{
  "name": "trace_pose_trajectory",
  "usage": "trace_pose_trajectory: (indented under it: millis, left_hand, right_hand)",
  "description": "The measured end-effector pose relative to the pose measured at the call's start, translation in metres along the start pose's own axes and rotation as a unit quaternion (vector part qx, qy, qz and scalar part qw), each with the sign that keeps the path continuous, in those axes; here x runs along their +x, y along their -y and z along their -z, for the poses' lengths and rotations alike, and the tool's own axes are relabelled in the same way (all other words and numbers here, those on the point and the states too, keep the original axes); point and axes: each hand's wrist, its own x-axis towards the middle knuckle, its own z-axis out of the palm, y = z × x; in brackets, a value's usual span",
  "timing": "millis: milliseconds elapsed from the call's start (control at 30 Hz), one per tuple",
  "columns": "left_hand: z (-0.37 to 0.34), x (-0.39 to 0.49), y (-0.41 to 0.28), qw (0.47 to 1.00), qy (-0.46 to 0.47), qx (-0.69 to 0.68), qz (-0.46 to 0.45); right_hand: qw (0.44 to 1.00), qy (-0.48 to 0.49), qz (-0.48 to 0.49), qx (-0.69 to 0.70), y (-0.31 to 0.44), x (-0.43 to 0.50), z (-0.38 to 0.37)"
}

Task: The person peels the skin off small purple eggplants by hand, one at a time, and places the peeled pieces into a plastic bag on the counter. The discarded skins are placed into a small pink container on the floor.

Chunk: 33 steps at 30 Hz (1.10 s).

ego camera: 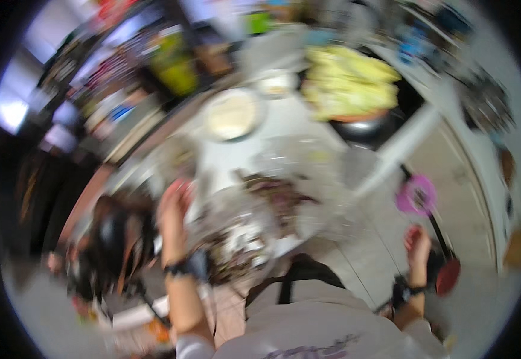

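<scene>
The picture is blurred. My left hand (175, 202) is over the left part of a white counter (224, 166), beside clear plastic bags; its fingers are too blurred to read. One bag (242, 242) holds dark scraps and white pieces. Right of it, purplish-brown plant pieces (278, 193) lie on clear plastic. My right hand (417, 244) hangs over the tiled floor, fingers curled, just below a pink round thing (416, 195) on a dark pole. Whether it holds anything cannot be told. A pale round plate or lid (231, 114) lies farther back on the counter.
A yellow cloth or leafy heap (352, 83) rests over a dark pan (363, 130) at the back right. A small white bowl (278, 83) stands beside the plate. Dark bags (117, 238) are at left. Pale cabinet doors (449, 179) stand right, with a metal rack (485, 98) above.
</scene>
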Motion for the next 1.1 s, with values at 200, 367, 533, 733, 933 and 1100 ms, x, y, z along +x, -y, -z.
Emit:
trace_pose_trajectory:
  millis: [200,367,533,733,933,1100]
  left_hand:
    - [-0.006,-0.114,0.032,0.994,-0.072,0.052,0.068]
    - [0.02,-0.179,0.046,0.988,-0.13,0.054,0.057]
    - [0.052,-0.232,0.071,0.974,-0.214,0.029,0.067]
    - [0.053,-0.259,0.107,0.944,-0.313,0.075,0.077]
    - [0.04,-0.266,0.117,0.958,-0.276,0.048,0.064]
    - [0.037,-0.275,0.104,0.954,-0.279,0.025,0.103]
  right_hand:
    - [0.991,-0.086,0.098,0.015,0.037,0.132,0.1]
    - [0.646,-0.093,0.35,-0.672,0.04,0.18,0.186]
    - [0.936,-0.045,0.199,-0.287,0.012,0.171,0.095]
    - [0.786,0.143,0.509,-0.32,0.025,0.021,-0.146]
    - [0.454,0.642,0.464,-0.408,-0.063,-0.125,-0.321]
    - [0.403,0.675,0.459,-0.414,-0.175,-0.179,-0.372]
